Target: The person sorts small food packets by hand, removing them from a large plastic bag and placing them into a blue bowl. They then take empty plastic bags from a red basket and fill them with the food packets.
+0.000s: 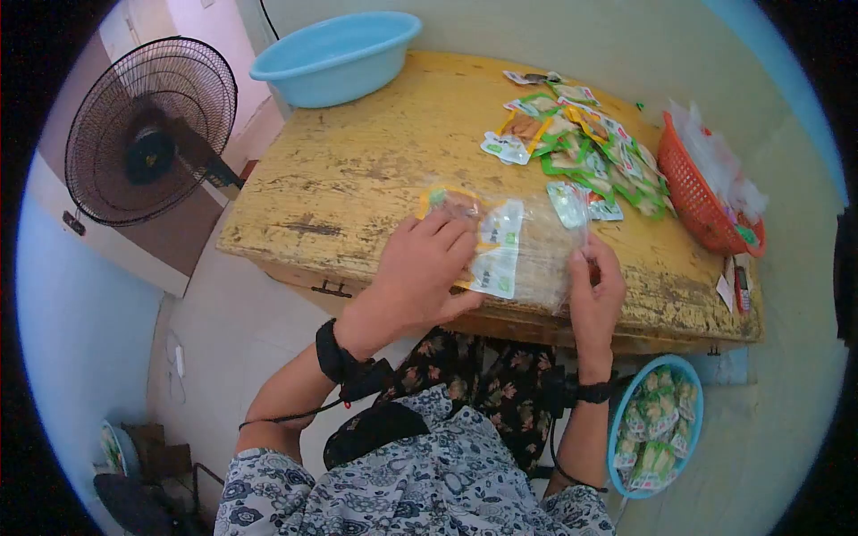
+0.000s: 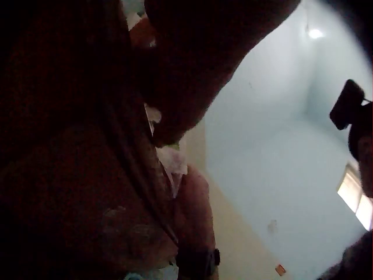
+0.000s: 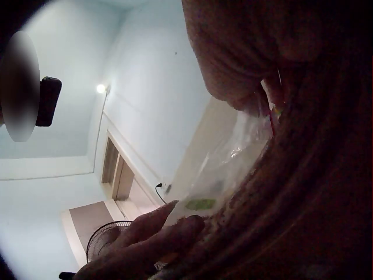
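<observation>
A clear plastic bag [image 1: 542,259] lies flat near the front edge of the worn yellow table [image 1: 295,170]. Inside or under its left part are a yellow packet [image 1: 451,198] and a white-and-green packet [image 1: 500,255]; which, I cannot tell. The left hand [image 1: 420,268] rests over the packets, fingers spread and relaxed. At the bag's right edge the right hand [image 1: 597,290] pinches the plastic between thumb and fingers. In the right wrist view the clear plastic [image 3: 224,163] stretches between both hands. The left wrist view is mostly dark.
A pile of small packets [image 1: 590,147] lies at the back right, beside a red basket [image 1: 697,188] holding plastic bags. A blue basin [image 1: 340,58] stands at the back left, near a fan [image 1: 150,134]. Below the table's right side is a basin of packets [image 1: 657,424].
</observation>
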